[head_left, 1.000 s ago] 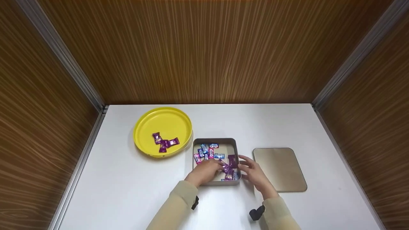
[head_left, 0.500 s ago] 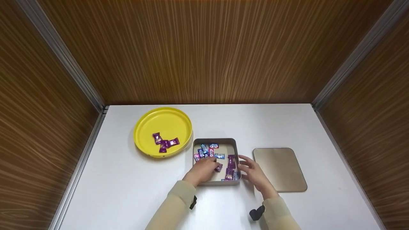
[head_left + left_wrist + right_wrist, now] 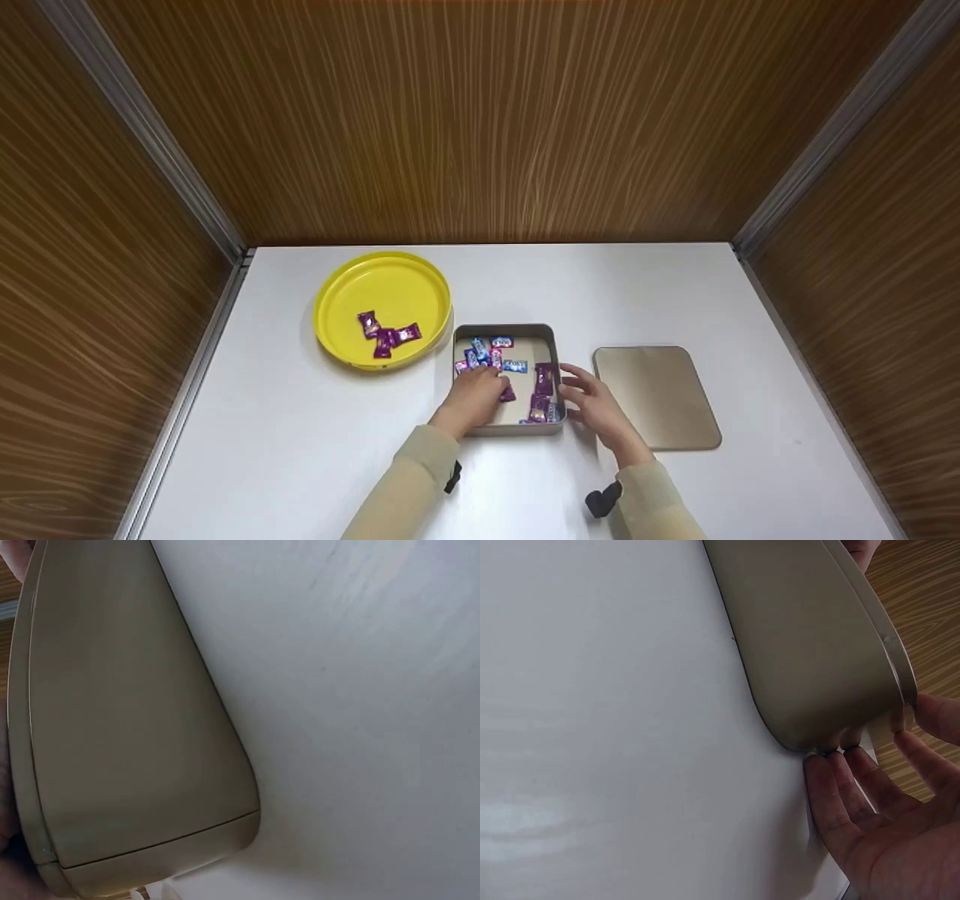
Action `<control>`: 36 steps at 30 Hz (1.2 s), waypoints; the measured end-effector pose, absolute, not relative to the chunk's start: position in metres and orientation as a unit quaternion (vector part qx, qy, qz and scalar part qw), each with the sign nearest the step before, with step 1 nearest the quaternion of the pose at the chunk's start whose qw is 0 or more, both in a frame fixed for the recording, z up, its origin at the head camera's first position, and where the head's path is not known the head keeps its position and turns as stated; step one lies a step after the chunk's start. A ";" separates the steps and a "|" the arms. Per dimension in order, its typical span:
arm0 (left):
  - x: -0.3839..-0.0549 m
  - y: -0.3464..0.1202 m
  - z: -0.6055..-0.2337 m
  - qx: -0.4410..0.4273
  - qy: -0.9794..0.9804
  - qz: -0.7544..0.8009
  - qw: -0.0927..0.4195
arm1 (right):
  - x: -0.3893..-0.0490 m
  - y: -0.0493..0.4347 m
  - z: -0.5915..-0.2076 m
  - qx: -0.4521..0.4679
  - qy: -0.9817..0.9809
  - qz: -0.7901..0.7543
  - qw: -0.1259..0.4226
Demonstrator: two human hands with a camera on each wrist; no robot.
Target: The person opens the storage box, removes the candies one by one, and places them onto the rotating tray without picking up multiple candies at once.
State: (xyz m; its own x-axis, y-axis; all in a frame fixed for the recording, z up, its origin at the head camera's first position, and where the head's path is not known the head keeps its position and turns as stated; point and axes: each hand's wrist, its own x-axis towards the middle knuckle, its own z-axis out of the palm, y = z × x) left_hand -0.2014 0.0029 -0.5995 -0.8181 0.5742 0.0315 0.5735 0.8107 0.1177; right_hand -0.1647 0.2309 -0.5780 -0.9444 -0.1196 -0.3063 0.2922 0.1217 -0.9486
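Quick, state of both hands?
Left hand: at a purple candy in the tin; grip can't be told.
Right hand: open, fingers against the tin's side.

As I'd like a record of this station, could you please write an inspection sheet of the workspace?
Surface: white table, with shine and shadows on it.
Job's things: open tin of mixed wrapped candies; yellow tray with purple candies; flat tan panel to the tin's right.
Clutter: nothing seen.
Left hand: inside the tin, a purple candy by its fingers; grip cannot be told.
Right hand: fingertips against the tin's right side.
Cables: nothing seen.
Surroundings: wood-grain walls behind and on both sides; metal strips at the corners.
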 end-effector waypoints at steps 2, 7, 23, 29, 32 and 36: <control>-0.201 0.002 -0.600 0.295 0.954 0.053 -0.006 | -0.165 0.231 -0.579 0.060 0.732 -0.661 0.156; -0.201 0.001 -0.599 0.282 0.958 0.056 0.003 | -0.173 0.235 -0.598 0.076 0.728 -0.663 0.155; -0.198 -0.006 -0.580 0.277 0.956 0.095 -0.008 | -0.175 0.238 -0.609 0.071 0.725 -0.670 0.145; -0.198 -0.013 -0.567 0.265 0.958 0.113 0.004 | -0.175 0.238 -0.609 0.074 0.731 -0.663 0.143; -0.198 -0.020 -0.561 0.257 0.958 0.126 -0.005 | -0.174 0.238 -0.610 0.074 0.734 -0.660 0.143; -0.199 -0.032 -0.554 0.247 0.957 0.147 -0.025 | -0.174 0.237 -0.609 0.075 0.734 -0.659 0.144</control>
